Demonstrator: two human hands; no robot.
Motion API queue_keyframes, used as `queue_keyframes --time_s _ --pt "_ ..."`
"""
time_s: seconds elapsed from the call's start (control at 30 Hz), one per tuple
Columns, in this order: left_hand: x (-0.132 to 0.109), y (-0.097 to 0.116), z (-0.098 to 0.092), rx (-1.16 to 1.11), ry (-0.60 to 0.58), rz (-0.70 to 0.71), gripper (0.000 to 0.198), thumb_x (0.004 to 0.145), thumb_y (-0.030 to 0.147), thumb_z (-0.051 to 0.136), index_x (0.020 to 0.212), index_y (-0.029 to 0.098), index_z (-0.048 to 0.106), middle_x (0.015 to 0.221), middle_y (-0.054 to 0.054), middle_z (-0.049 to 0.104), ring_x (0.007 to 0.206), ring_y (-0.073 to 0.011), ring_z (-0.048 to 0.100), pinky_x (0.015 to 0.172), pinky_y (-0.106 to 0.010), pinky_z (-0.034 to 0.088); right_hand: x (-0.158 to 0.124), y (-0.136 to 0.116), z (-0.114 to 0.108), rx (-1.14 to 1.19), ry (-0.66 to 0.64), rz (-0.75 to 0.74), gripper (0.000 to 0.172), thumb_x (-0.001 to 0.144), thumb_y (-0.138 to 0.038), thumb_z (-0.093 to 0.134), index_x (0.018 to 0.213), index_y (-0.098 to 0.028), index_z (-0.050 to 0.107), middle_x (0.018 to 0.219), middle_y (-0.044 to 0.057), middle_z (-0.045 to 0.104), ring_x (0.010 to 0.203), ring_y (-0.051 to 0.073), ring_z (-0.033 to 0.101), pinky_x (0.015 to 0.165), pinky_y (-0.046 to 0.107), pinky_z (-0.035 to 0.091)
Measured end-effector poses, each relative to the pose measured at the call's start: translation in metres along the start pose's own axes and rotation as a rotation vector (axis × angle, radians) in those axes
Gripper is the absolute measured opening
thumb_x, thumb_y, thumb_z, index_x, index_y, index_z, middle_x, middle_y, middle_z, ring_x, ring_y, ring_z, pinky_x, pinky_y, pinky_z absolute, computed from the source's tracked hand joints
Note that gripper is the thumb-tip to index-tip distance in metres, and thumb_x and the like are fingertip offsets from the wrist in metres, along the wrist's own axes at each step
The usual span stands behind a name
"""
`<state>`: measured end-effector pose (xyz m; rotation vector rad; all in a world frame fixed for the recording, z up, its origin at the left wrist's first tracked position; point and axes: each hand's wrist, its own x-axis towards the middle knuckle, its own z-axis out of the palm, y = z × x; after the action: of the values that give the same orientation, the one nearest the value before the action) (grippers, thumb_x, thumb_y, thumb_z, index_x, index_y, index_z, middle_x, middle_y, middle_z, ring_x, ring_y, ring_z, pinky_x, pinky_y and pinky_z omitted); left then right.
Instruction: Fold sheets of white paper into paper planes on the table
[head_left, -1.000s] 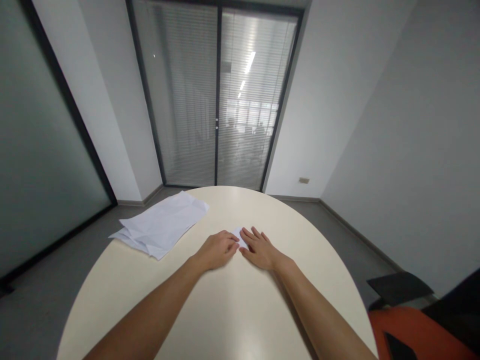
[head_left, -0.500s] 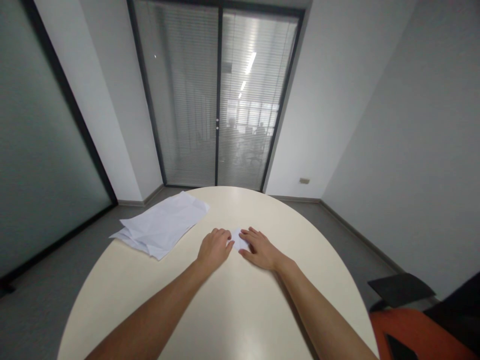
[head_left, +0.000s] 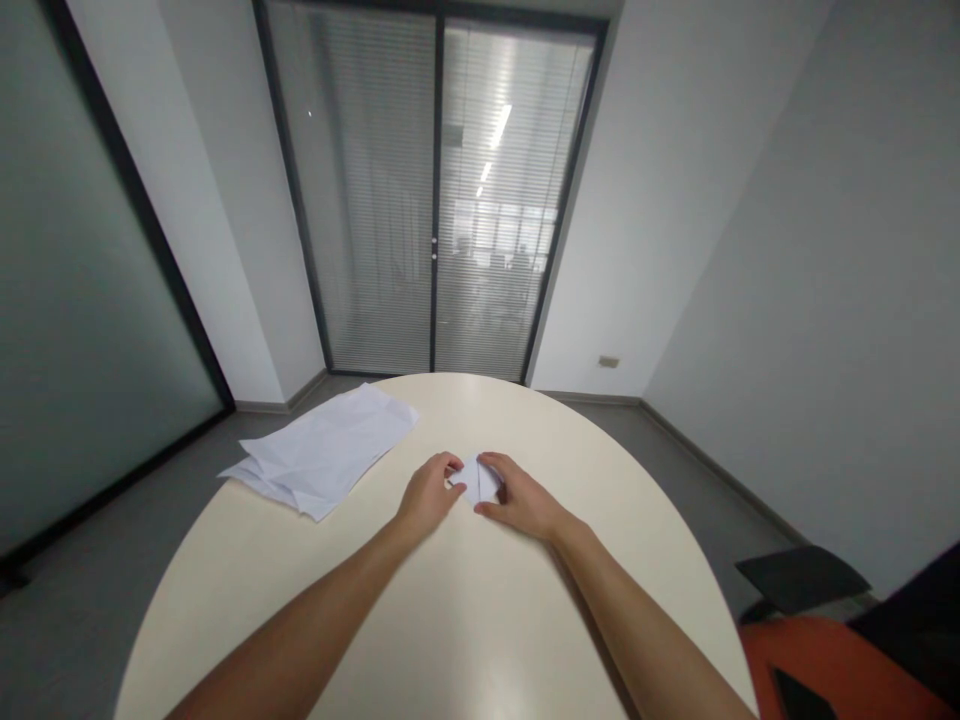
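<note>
A small piece of folded white paper (head_left: 471,480) sits between my hands over the middle of the round table, with a straight fold line running down it. My left hand (head_left: 433,495) grips its left edge, thumb below and curled fingers above. On the other side, my right hand (head_left: 521,498) holds the paper between its bent fingers at the top and its thumb at the bottom. Part of the paper's right side is hidden by the right hand.
Several loose white sheets (head_left: 322,450) lie overlapping at the table's left edge. The round cream table (head_left: 450,620) stands before a glass door (head_left: 375,200) with blinds. An orange chair (head_left: 832,660) with a black armrest is at the lower right.
My right hand has shifted from lying over the paper to curving around its edges, so more of the paper shows. My left fingers have curled at its left edge.
</note>
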<state>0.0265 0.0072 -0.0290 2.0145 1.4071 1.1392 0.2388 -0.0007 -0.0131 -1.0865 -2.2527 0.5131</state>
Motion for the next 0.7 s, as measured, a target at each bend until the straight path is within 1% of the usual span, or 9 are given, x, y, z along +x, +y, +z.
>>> queue_keyframes --time_s 0.1,0.17,0.2,0.27,0.37,0.43,0.5,0.57,0.7 --pt "0.001 0.002 0.000 -0.015 0.041 0.010 0.032 0.073 0.006 0.071 0.098 0.021 0.059 0.097 -0.001 0.067 0.082 -0.0160 0.062 0.079 -0.030 0.050 0.002 -0.002 -0.002 0.052 0.040 -0.038 0.082 0.073 -0.031 0.081 0.145 -0.021 0.043 0.147 0.015 0.044 0.135 0.029 0.044 0.114 0.046 0.036" --pt "0.001 0.003 -0.001 -0.010 0.085 0.040 0.034 0.074 0.006 0.069 0.101 0.022 0.058 0.101 -0.001 0.065 0.082 -0.0157 0.060 0.080 -0.031 0.050 0.003 -0.003 -0.003 0.070 0.078 -0.070 0.080 0.075 -0.026 0.080 0.145 -0.024 0.043 0.149 0.013 0.042 0.137 0.028 0.041 0.115 0.045 0.036" --pt "0.001 0.004 -0.002 -0.006 0.109 0.065 0.035 0.075 0.006 0.068 0.104 0.022 0.058 0.103 -0.001 0.064 0.082 -0.0156 0.060 0.081 -0.031 0.050 0.004 -0.003 -0.004 0.076 0.104 -0.079 0.077 0.077 -0.025 0.077 0.146 -0.025 0.042 0.150 0.012 0.042 0.136 0.027 0.043 0.113 0.044 0.038" --pt "0.001 0.007 -0.003 0.005 0.140 0.132 0.039 0.077 0.005 0.064 0.110 0.023 0.057 0.106 -0.002 0.062 0.083 -0.0155 0.059 0.082 -0.031 0.050 0.006 -0.004 -0.005 0.086 0.153 -0.078 0.071 0.084 -0.023 0.070 0.147 -0.028 0.040 0.146 0.011 0.048 0.125 0.024 0.053 0.104 0.041 0.045" --pt "-0.002 0.014 -0.005 0.046 0.126 0.250 0.035 0.081 0.006 0.059 0.112 0.023 0.057 0.106 -0.002 0.062 0.090 -0.0173 0.059 0.085 -0.032 0.048 0.007 -0.006 -0.008 0.041 0.194 -0.039 0.054 0.091 -0.025 0.061 0.143 -0.028 0.046 0.126 0.009 0.064 0.103 0.021 0.063 0.093 0.038 0.050" --pt "-0.004 0.019 -0.007 0.088 0.107 0.299 0.021 0.087 0.011 0.058 0.104 0.022 0.060 0.102 -0.003 0.064 0.095 -0.0194 0.059 0.087 -0.033 0.047 0.008 -0.007 -0.010 -0.041 0.191 -0.011 0.036 0.093 -0.030 0.059 0.129 -0.026 0.058 0.111 0.007 0.070 0.097 0.022 0.065 0.089 0.037 0.050" --pt "-0.006 0.023 -0.008 0.129 0.094 0.311 0.009 0.092 0.019 0.056 0.098 0.021 0.062 0.097 -0.003 0.066 0.095 -0.0206 0.059 0.086 -0.034 0.046 0.007 -0.009 -0.011 -0.118 0.176 0.016 0.024 0.095 -0.034 0.058 0.115 -0.024 0.066 0.101 0.006 0.072 0.092 0.022 0.065 0.084 0.036 0.050" --pt "-0.007 0.025 -0.010 0.160 0.078 0.306 0.010 0.096 0.024 0.054 0.097 0.021 0.064 0.094 -0.003 0.068 0.092 -0.0205 0.060 0.085 -0.034 0.046 0.007 -0.012 -0.012 -0.153 0.153 0.036 0.024 0.096 -0.038 0.056 0.109 -0.023 0.068 0.097 0.005 0.073 0.088 0.022 0.066 0.081 0.034 0.050" --pt "-0.006 0.024 -0.013 0.199 0.058 0.295 0.016 0.097 0.027 0.053 0.096 0.022 0.068 0.092 -0.003 0.070 0.090 -0.0201 0.062 0.085 -0.033 0.047 0.006 -0.017 -0.013 -0.122 0.127 0.038 0.030 0.099 -0.044 0.048 0.112 -0.025 0.068 0.101 0.005 0.074 0.090 0.022 0.067 0.082 0.033 0.051"
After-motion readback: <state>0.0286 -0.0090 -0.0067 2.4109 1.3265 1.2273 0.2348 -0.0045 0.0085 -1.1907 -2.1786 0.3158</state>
